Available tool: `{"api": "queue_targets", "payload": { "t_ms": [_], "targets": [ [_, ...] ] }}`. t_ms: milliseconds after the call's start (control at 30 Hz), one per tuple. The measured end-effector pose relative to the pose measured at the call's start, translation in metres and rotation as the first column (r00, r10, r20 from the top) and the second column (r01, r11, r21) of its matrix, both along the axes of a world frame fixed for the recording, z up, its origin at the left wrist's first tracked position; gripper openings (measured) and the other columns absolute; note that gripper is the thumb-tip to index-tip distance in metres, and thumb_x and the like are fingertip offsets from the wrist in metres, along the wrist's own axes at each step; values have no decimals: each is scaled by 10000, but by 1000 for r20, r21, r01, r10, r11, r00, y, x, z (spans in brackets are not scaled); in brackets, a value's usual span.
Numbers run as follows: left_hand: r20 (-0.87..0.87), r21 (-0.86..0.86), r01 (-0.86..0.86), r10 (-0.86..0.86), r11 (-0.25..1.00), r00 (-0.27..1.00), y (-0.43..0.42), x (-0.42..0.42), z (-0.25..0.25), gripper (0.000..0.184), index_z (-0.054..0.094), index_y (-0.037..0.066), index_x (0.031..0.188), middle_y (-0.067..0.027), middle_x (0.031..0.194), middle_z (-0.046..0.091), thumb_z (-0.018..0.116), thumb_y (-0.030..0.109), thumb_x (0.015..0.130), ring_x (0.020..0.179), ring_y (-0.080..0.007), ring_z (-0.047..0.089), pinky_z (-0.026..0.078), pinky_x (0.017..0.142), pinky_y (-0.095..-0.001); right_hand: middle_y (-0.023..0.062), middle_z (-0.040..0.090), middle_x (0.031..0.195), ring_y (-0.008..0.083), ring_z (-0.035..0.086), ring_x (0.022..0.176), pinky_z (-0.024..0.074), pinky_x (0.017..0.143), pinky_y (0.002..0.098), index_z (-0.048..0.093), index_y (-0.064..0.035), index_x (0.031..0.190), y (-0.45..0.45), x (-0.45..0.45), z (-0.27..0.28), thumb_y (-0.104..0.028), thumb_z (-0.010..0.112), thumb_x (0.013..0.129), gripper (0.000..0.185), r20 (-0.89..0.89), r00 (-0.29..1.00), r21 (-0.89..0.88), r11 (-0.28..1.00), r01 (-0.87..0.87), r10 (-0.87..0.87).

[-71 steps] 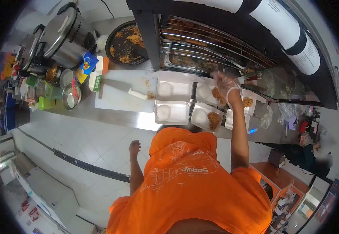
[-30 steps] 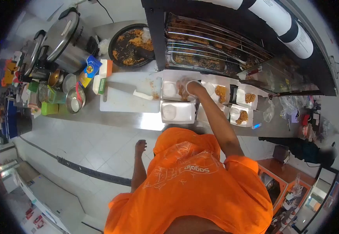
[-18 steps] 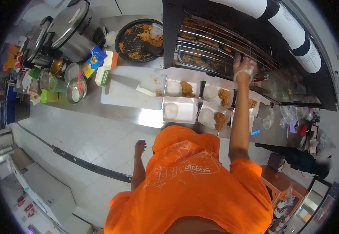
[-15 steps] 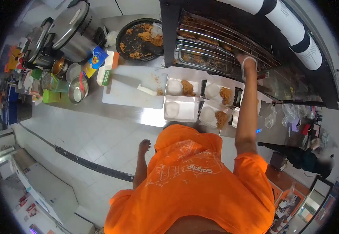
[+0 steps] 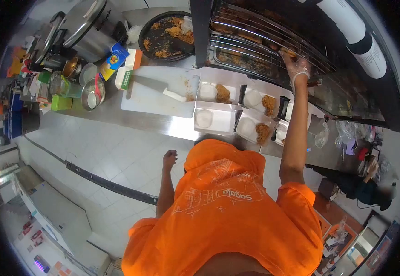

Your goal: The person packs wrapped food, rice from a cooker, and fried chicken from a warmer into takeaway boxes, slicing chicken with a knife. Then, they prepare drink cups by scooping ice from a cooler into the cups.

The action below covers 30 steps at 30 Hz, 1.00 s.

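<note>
My right hand [image 5: 297, 68], in a clear plastic glove, reaches into the dark display warmer. Its fingers are closed around a golden-brown piece of fried chicken [image 5: 288, 52] at the wire rack [image 5: 255, 32]. Low on the left, over the floor, hangs my left hand [image 5: 169, 158], bare, with nothing in it and its fingers loosely bent. Below the warmer stand several open white boxes [image 5: 225, 120]. Most hold a white rice mound [image 5: 253, 98], and some also a fried chicken piece [image 5: 268, 105]. My right forearm partly hides the boxes at the right.
Left of the boxes lies a white cutting board [image 5: 156, 103] with a knife [image 5: 154, 87]. Behind it is a black round tray [image 5: 163, 50] with crumbs. Metal pots [image 5: 92, 34] and bowls [image 5: 92, 99] crowd the left counter. Another person [image 5: 370, 191] is at the far right.
My right hand has drawn back slightly from deeper in the warmer, and the chicken piece in its fingers now shows. My left hand has risen slightly.
</note>
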<state>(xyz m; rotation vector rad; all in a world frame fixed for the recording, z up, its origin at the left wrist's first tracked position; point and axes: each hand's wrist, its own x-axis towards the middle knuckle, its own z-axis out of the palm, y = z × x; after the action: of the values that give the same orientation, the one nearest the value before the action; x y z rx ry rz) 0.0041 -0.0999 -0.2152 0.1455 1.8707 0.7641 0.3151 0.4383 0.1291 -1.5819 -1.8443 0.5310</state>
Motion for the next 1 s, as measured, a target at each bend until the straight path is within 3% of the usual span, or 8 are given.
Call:
{"api": "queue_targets", "payload": {
  "t_ms": [267,300,467,567,667,733,833,1000],
  "targets": [
    [11,-30,83,-82,996,997,-3,3,-3,271,650,91,1110,-44,939,699,529,265,943,762,-148,663,499,570,-289,231,689,1116,396,657,1047,513,897,455,685,-16,1136,-13,4,12,-410,680,873,474,93,991,86,991,-105,97],
    [11,-12,80,-80,997,997,-6,1,-7,267,651,91,1110,-46,935,699,531,260,941,753,-148,661,498,561,-290,200,653,1218,389,633,1082,489,932,430,623,-65,1262,-6,0,1,-333,682,880,471,309,945,110,991,81,-112],
    [41,-46,-19,21,999,999,-17,-5,-18,230,668,97,1051,-50,883,697,543,251,935,673,-132,640,483,491,-290,189,652,1208,389,634,1072,507,945,463,669,-79,1189,-77,-49,-1,-313,608,925,358,293,947,554,831,-55,-133],
    [80,-5,-46,47,999,996,-36,-7,-36,221,673,96,1034,-43,867,696,554,247,924,653,-129,635,479,477,-283,84,686,1139,320,642,1066,522,925,410,693,-166,1094,-126,-122,-14,-111,546,924,231,164,922,-105,935,-338,351],
    [58,18,-7,6,1000,998,-40,-13,-33,232,672,95,1038,-43,858,700,570,263,916,664,-125,641,498,494,-292,103,703,996,210,644,961,508,898,333,722,-86,994,-147,-218,-91,-57,559,920,182,-159,761,15,773,-635,628],
    [43,-54,-16,18,998,999,-37,-16,-30,262,665,93,1059,-47,871,703,570,300,929,686,-123,644,508,517,-296,145,693,1059,278,638,1045,500,922,377,704,-108,1076,-122,-290,-111,-165,611,890,216,-95,776,-144,762,-631,624],
    [91,-33,-177,180,984,980,-46,-21,-12,297,643,75,1101,-56,936,705,564,328,968,734,-138,650,497,547,-292,157,662,1173,365,627,1088,492,952,427,637,-74,1212,-57,-376,-123,-250,618,874,381,520,754,-32,891,-452,401],
    [59,-45,-365,367,930,928,-73,-21,27,351,599,69,1223,-100,1041,688,527,271,946,860,-204,674,534,683,-348,157,642,1254,347,624,1151,482,986,424,488,-77,1372,38,-425,-201,-270,643,867,562,658,589,-415,878,-236,469]
  ]
}}
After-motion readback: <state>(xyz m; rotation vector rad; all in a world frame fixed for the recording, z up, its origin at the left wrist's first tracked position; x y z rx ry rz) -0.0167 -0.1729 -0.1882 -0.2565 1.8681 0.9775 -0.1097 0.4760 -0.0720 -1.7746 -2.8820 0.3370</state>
